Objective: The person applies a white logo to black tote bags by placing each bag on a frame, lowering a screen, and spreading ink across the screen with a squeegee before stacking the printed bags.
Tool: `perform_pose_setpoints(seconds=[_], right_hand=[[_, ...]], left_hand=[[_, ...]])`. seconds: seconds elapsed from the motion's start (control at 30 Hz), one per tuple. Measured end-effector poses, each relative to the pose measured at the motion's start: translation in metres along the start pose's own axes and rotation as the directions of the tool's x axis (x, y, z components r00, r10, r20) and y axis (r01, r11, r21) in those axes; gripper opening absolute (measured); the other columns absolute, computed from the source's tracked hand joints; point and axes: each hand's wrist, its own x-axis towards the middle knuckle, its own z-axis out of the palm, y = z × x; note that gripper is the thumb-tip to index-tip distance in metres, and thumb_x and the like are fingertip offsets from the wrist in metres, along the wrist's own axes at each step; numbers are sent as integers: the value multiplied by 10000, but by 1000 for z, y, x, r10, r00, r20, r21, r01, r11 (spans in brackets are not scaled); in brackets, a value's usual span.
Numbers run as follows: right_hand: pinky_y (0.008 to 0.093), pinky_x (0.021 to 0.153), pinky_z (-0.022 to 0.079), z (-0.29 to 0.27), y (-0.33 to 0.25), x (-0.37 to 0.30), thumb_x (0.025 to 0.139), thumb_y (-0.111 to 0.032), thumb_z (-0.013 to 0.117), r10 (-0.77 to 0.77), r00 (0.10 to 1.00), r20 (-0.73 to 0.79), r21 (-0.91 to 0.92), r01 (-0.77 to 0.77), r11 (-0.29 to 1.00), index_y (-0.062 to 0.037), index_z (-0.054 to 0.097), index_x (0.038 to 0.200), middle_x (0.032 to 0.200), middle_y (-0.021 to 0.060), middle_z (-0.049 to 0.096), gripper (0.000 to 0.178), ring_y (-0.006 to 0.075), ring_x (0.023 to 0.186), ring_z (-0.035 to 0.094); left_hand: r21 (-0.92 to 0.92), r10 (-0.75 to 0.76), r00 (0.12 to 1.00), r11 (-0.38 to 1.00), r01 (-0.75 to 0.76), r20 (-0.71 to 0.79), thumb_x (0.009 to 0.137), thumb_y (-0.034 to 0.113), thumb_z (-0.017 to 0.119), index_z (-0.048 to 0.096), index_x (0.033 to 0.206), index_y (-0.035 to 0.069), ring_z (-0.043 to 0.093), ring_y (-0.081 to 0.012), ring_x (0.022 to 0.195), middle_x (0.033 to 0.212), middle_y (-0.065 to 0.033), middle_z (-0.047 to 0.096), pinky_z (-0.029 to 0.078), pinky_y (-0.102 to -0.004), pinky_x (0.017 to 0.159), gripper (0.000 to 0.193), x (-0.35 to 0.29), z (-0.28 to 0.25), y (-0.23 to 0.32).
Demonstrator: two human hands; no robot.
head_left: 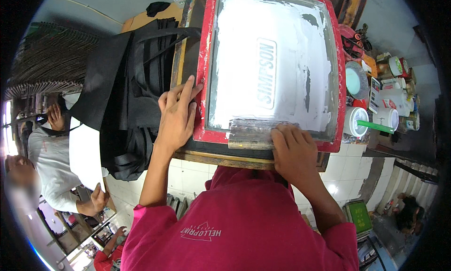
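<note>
A red-painted screen-printing frame point(336, 69) lies in front of me, its mesh point(239, 36) smeared with white ink around an outlined lettering design. Across the near end of the frame lies a worn wooden squeegee point(249, 135). My right hand point(295, 151) grips the squeegee's right end, fingers over its top; the thumb is hidden. At the frame's left rail, my left hand point(176, 113) rests with its fingers stretched and partly spread, the fingertips touching the red wood. Under the frame's near edge, black material point(221, 151) shows on a wooden board point(225, 160).
Black fabric bags point(112, 78) are piled at the left. Beyond them a person point(54, 160) holds a white sheet point(84, 153). On the right stand ink tubs point(356, 118), one with a green stick point(376, 126), and several jars. Another person point(110, 252) is at lower left.
</note>
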Motion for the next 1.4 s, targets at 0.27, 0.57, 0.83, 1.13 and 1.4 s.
perform_pose_setpoints(seconds=[0.27, 0.57, 0.83, 1.13, 1.4], right_hand=[[407, 895, 510, -2, 1, 2, 802, -140, 637, 3, 1000, -19, 12, -3, 1000, -71, 614, 1025, 1068, 95, 653, 235, 257, 1050, 643], [373, 850, 499, 0, 2, 2, 812, -147, 615, -5, 998, -59, 19, 6, 1000, -81, 622, 987, 1009, 74, 637, 187, 239, 1000, 633], [369, 843, 500, -2, 2, 3, 838, -133, 616, -10, 998, -58, 27, 11, 1000, -64, 632, 958, 985, 81, 639, 140, 229, 971, 635], [364, 830, 502, -2, 3, 4, 846, -132, 615, -12, 999, -47, 27, 13, 1000, -69, 638, 962, 985, 82, 645, 135, 227, 966, 637], [370, 831, 506, -2, 3, 5, 841, -127, 615, -6, 999, -49, 42, 8, 999, -76, 635, 969, 995, 80, 651, 139, 230, 976, 642]], left_hand=[[-247, 160, 984, 953, -174, -76, 927, 25, 561, 341, 1583, 32, 478, -312, 1276, 1256, -114, 683, 270, -448, 1127, 692, 67, 7, 33], [-276, 346, 918, 917, -287, 196, 946, 17, 539, 318, 1617, 112, 473, -319, 1309, 1255, -82, 718, 295, -461, 1125, 713, 101, 40, 42], [-248, 358, 906, 921, -301, 228, 926, -1, 541, 345, 1609, 113, 483, -325, 1292, 1243, -92, 726, 302, -460, 1096, 720, 91, 45, 40], [-293, 272, 944, 933, -212, 185, 891, 10, 563, 446, 1548, 59, 524, -293, 1223, 1190, -117, 715, 298, -427, 1090, 668, 80, 16, 44], [-315, 276, 956, 920, -233, 101, 942, 16, 552, 415, 1564, 59, 538, -285, 1196, 1190, -116, 727, 312, -407, 1066, 639, 72, 16, 39]])
